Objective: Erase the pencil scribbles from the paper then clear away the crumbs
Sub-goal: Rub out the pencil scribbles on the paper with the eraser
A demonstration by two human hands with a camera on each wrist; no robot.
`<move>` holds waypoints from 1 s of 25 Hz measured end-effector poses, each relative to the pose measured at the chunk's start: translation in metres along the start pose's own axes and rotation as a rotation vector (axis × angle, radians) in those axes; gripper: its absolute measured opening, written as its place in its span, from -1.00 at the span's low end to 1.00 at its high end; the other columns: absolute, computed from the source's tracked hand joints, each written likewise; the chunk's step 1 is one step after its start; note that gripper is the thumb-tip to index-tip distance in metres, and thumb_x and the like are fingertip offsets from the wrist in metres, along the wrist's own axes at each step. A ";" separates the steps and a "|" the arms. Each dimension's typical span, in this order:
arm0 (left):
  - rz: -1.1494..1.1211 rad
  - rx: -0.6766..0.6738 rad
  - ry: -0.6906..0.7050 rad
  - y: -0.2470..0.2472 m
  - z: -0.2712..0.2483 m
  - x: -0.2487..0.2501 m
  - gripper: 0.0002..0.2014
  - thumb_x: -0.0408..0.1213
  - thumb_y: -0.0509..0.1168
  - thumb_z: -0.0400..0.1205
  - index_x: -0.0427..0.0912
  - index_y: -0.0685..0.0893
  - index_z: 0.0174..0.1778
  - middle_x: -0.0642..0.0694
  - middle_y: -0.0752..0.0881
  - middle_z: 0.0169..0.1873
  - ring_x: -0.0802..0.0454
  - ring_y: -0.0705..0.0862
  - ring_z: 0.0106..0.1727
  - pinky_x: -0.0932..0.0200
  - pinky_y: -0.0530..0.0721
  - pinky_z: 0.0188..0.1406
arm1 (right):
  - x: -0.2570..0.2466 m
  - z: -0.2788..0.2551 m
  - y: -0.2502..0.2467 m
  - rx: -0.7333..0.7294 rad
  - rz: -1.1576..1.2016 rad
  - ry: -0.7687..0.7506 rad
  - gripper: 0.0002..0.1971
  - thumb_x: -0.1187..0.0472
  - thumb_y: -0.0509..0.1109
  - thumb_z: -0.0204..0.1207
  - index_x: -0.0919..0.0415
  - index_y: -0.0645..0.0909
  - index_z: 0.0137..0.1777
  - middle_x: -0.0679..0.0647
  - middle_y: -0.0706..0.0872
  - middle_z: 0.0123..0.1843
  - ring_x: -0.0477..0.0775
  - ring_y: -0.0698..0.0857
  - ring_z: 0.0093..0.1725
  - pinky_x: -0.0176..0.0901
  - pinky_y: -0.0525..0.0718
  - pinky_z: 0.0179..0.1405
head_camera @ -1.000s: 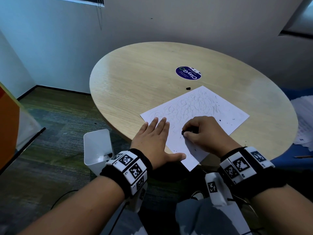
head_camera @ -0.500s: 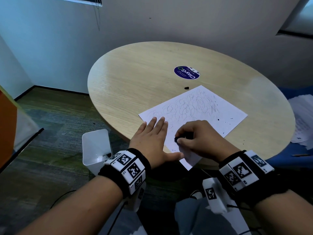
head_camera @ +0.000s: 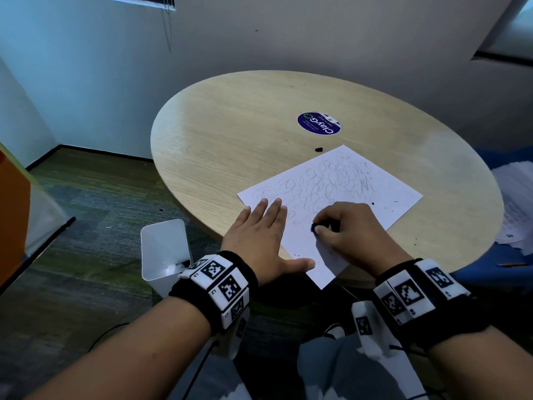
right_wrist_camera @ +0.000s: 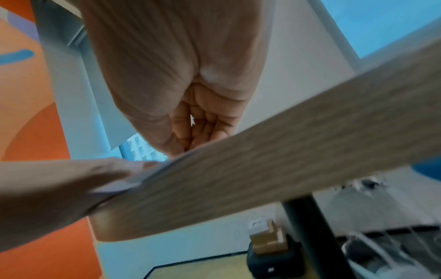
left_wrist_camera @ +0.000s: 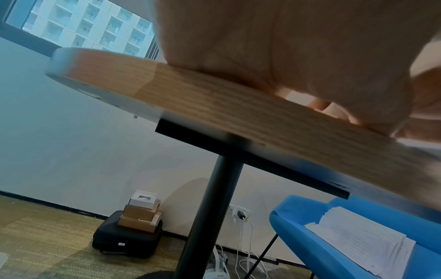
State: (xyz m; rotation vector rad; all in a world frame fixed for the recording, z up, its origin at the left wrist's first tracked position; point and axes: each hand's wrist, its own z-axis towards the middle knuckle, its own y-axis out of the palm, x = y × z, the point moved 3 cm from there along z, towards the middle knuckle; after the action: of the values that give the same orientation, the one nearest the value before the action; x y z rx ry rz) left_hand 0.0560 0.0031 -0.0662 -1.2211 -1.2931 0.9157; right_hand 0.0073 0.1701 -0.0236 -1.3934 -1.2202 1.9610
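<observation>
My left hand (head_camera: 259, 241) lies flat pinning the paper (head_camera: 389, 186), my right hand (head_camera: 346, 232) pinches what looks like a dark eraser (head_camera: 315, 226), with the scribbles (head_camera: 326, 183) just beyond its knuckles.

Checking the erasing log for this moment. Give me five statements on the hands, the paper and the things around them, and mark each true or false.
1. The left hand lies flat on the paper, fingers straight. True.
2. The right hand pinches a dark eraser against the sheet. True.
3. The pencil scribbles are all gone. False: loops still cover the far part of the sheet.
4. The white bin stands on the table. False: it stands on the floor beside it.
5. The blue round sticker lies on the paper. False: it is on the bare tabletop beyond the sheet.
</observation>
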 end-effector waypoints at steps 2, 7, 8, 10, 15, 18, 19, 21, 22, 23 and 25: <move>0.004 0.008 0.001 -0.001 -0.001 0.000 0.13 0.59 -0.02 0.45 -0.06 -0.20 0.76 0.07 -0.26 0.74 0.10 -0.34 0.72 -0.04 -0.28 0.70 | -0.007 -0.004 0.006 -0.027 0.003 -0.036 -0.89 0.26 0.44 0.42 0.08 0.79 -0.17 -0.10 0.77 -0.20 -0.18 0.65 -0.17 -0.43 0.51 -0.17; 0.002 0.005 0.002 0.000 0.000 0.000 0.14 0.61 -0.04 0.43 -0.07 -0.20 0.76 0.06 -0.26 0.74 0.09 -0.34 0.72 -0.05 -0.27 0.71 | -0.003 -0.005 0.003 -0.029 0.040 0.000 -0.89 0.27 0.46 0.43 0.08 0.80 -0.18 -0.12 0.78 -0.21 -0.20 0.67 -0.17 -0.45 0.51 -0.18; 0.000 0.001 0.002 0.001 0.000 0.000 0.15 0.62 -0.04 0.42 -0.07 -0.20 0.76 0.06 -0.26 0.74 0.09 -0.34 0.72 -0.05 -0.27 0.71 | 0.001 -0.003 0.000 0.009 0.026 0.027 -0.89 0.27 0.45 0.43 0.08 0.80 -0.18 -0.10 0.79 -0.20 -0.20 0.67 -0.17 -0.46 0.49 -0.19; 0.002 0.004 0.001 0.000 0.000 0.000 0.14 0.61 -0.03 0.43 -0.07 -0.20 0.76 0.06 -0.26 0.74 0.09 -0.34 0.72 -0.05 -0.27 0.71 | -0.001 -0.006 0.001 0.008 0.029 0.029 -0.89 0.27 0.45 0.42 0.08 0.80 -0.20 -0.09 0.78 -0.21 -0.19 0.67 -0.18 -0.39 0.52 -0.19; -0.001 0.009 0.003 -0.001 -0.001 0.000 0.13 0.60 -0.02 0.44 -0.07 -0.19 0.76 0.06 -0.25 0.74 0.09 -0.33 0.72 -0.04 -0.28 0.71 | -0.004 -0.011 0.003 -0.036 0.064 -0.006 -0.88 0.27 0.46 0.42 0.06 0.80 -0.19 -0.12 0.78 -0.21 -0.19 0.69 -0.13 -0.43 0.55 -0.12; 0.003 -0.004 -0.002 -0.001 -0.001 0.000 0.15 0.62 -0.03 0.42 -0.07 -0.20 0.76 0.06 -0.26 0.74 0.09 -0.34 0.72 -0.04 -0.28 0.71 | 0.005 -0.009 -0.005 0.047 0.026 0.069 -0.88 0.29 0.44 0.43 0.09 0.80 -0.17 -0.09 0.79 -0.19 -0.13 0.69 -0.11 -0.48 0.50 -0.14; 0.007 -0.003 -0.002 -0.001 -0.001 0.000 0.15 0.62 -0.03 0.42 -0.07 -0.20 0.76 0.06 -0.26 0.74 0.09 -0.34 0.72 -0.04 -0.27 0.71 | 0.002 -0.010 -0.003 0.036 0.023 0.050 -0.89 0.29 0.45 0.43 0.09 0.80 -0.18 -0.08 0.78 -0.19 -0.13 0.69 -0.12 -0.42 0.53 -0.13; 0.004 -0.004 0.006 -0.002 -0.001 0.001 0.14 0.61 -0.03 0.44 -0.07 -0.20 0.76 0.07 -0.27 0.73 0.10 -0.35 0.71 -0.04 -0.27 0.71 | -0.007 -0.016 0.004 -0.021 0.040 -0.005 -0.89 0.27 0.46 0.41 0.07 0.80 -0.18 -0.11 0.77 -0.20 -0.20 0.67 -0.13 -0.39 0.56 -0.11; 0.000 -0.007 0.011 -0.002 -0.001 0.000 0.13 0.60 -0.02 0.44 -0.07 -0.20 0.76 0.07 -0.27 0.73 0.10 -0.35 0.71 -0.03 -0.27 0.71 | -0.007 -0.019 0.005 -0.037 0.061 -0.008 -0.89 0.27 0.47 0.41 0.05 0.80 -0.19 -0.13 0.77 -0.21 -0.23 0.67 -0.13 -0.46 0.54 -0.13; -0.004 -0.013 0.017 -0.003 -0.001 0.000 0.13 0.60 -0.01 0.45 -0.07 -0.20 0.76 0.07 -0.28 0.73 0.10 -0.35 0.71 -0.03 -0.28 0.71 | -0.003 -0.020 0.002 -0.023 0.077 0.012 -0.89 0.27 0.48 0.41 0.05 0.80 -0.19 -0.14 0.77 -0.22 -0.26 0.67 -0.13 -0.55 0.50 -0.17; -0.008 -0.031 0.029 -0.006 -0.002 -0.002 0.13 0.59 0.03 0.46 -0.06 -0.22 0.76 0.07 -0.29 0.73 0.10 -0.36 0.71 -0.03 -0.29 0.71 | 0.010 -0.020 -0.007 0.061 0.100 0.094 -0.89 0.29 0.49 0.40 0.06 0.81 -0.19 -0.16 0.77 -0.23 -0.29 0.67 -0.15 -0.62 0.48 -0.21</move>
State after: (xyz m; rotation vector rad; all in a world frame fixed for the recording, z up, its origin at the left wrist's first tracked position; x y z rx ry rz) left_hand 0.0567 -0.0003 -0.0607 -1.2481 -1.2924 0.8718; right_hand 0.0208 0.1893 -0.0254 -1.5239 -1.0584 1.9579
